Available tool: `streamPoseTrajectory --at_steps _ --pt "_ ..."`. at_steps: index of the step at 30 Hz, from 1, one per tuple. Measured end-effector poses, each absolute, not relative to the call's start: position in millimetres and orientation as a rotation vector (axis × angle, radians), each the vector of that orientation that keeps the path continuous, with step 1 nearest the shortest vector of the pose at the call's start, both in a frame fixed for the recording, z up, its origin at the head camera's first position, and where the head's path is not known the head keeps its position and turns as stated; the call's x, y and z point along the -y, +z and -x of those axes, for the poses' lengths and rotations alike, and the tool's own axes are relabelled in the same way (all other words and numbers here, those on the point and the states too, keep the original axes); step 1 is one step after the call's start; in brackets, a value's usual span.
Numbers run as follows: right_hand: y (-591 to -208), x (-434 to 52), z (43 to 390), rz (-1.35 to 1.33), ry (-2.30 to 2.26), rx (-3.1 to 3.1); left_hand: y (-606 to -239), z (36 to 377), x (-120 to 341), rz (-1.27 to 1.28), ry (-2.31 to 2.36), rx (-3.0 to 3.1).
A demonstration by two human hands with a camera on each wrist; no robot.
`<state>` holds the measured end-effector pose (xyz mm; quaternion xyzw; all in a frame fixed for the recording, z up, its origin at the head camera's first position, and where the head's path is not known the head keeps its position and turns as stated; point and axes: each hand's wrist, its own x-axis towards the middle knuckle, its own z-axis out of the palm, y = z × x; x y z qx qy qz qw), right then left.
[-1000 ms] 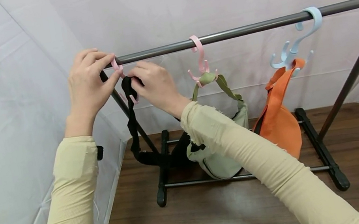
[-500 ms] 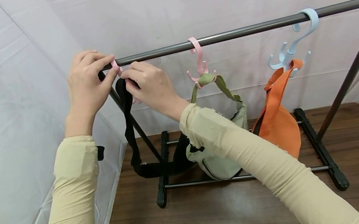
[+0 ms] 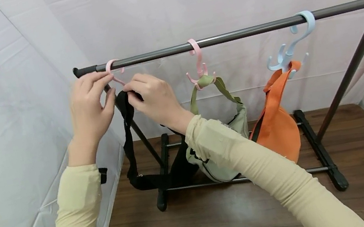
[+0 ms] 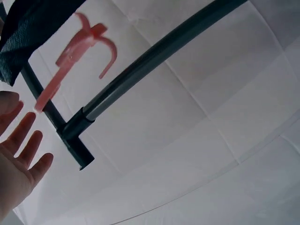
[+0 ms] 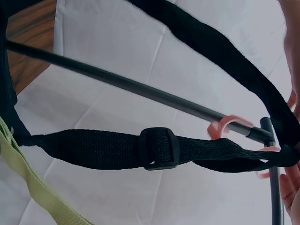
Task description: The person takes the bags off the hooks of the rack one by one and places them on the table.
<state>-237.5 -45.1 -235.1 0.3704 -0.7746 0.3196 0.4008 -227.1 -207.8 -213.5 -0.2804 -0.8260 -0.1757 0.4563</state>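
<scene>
A pink hook (image 3: 109, 67) hangs over the rail near its left end. My left hand (image 3: 87, 107) is beside that hook, fingertips right at its stem; in the left wrist view its fingers (image 4: 26, 133) are spread and loosely straight. My right hand (image 3: 155, 98) pinches a black bag strap (image 3: 127, 139) just below the hook. In the right wrist view, the strap (image 5: 108, 150) runs through a black slide buckle (image 5: 159, 148). The black bag (image 3: 181, 167) hangs low, partly hidden behind my right forearm. My right hand covers the lower prongs of the hook in the head view.
A dark metal rail (image 3: 237, 33) spans the rack. Right of my hands, a second pink hook (image 3: 198, 56) carries a pale green bag (image 3: 219, 168). Farther right a light blue hook (image 3: 309, 24) carries an orange bag (image 3: 281, 134). White fabric walls stand behind and left.
My left hand has loosened from the hook's top and moved down, uncovering the rail's end. My right hand has lowered slightly, still pinching the black strap, which has shifted left.
</scene>
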Motion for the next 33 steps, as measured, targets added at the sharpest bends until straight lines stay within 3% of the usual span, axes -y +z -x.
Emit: streamPoseTrajectory --at_steps 12,33 --pt "-240.2 36.9 230.5 -0.923 0.842 1.975 -300.6 193.0 197.1 0.570 -0.678 1.994" --pt "-233.1 30.2 225.2 -0.914 0.884 1.966 -440.2 138.5 247.1 0.258 -1.227 2.668"
